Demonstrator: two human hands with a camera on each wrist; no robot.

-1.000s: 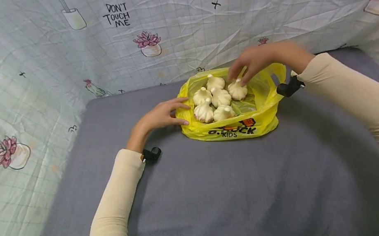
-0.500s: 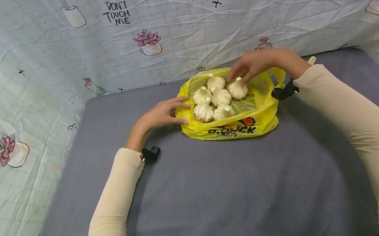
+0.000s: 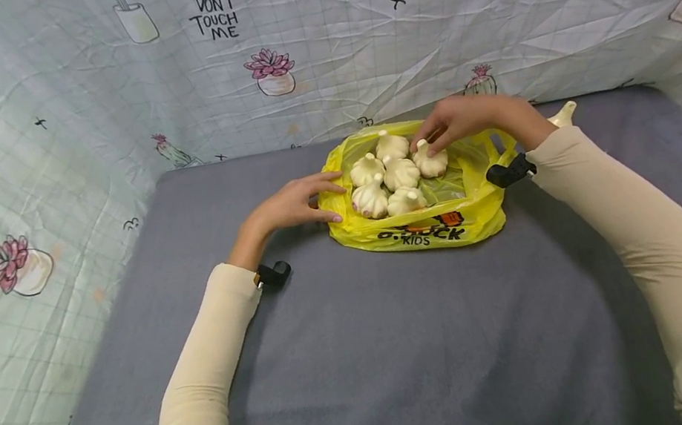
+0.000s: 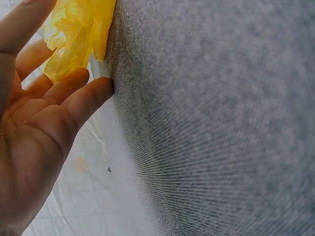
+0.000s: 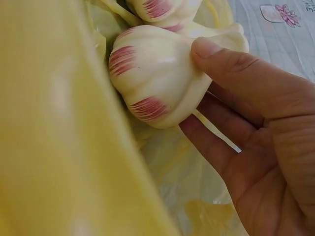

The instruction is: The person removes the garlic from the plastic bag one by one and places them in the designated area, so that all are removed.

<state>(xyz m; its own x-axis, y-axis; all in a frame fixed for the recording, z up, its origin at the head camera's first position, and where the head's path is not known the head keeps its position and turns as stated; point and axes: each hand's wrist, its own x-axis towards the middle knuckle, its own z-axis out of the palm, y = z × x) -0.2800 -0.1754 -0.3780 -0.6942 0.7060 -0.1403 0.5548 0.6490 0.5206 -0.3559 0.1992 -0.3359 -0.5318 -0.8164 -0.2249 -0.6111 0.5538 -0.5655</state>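
Note:
A yellow plastic bag (image 3: 419,235) lies with its mouth spread wide on the grey-covered table, several pale garlic bulbs (image 3: 401,174) inside. My right hand (image 3: 468,120) reaches in from the right and pinches the rightmost garlic bulb (image 5: 160,73). In the right wrist view the thumb lies on this bulb, fingers behind it; it has pink streaks and sits against another bulb (image 5: 172,10). At the bag's left side, my left hand (image 3: 294,205) rests with loosely extended fingers touching the plastic. The left wrist view shows its fingers (image 4: 93,96) beside the yellow plastic.
Another garlic bulb (image 3: 564,115) lies on the table behind the right forearm, partly hidden by the sleeve. Printed cloth (image 3: 326,42) hangs along the table's back and left sides. The grey table cover (image 3: 431,348) stretches toward the front.
My right hand has settled slightly lower onto the rightmost bulb, and the right forearm has shifted left, exposing more of the bulb behind it. The left hand stays at the bag.

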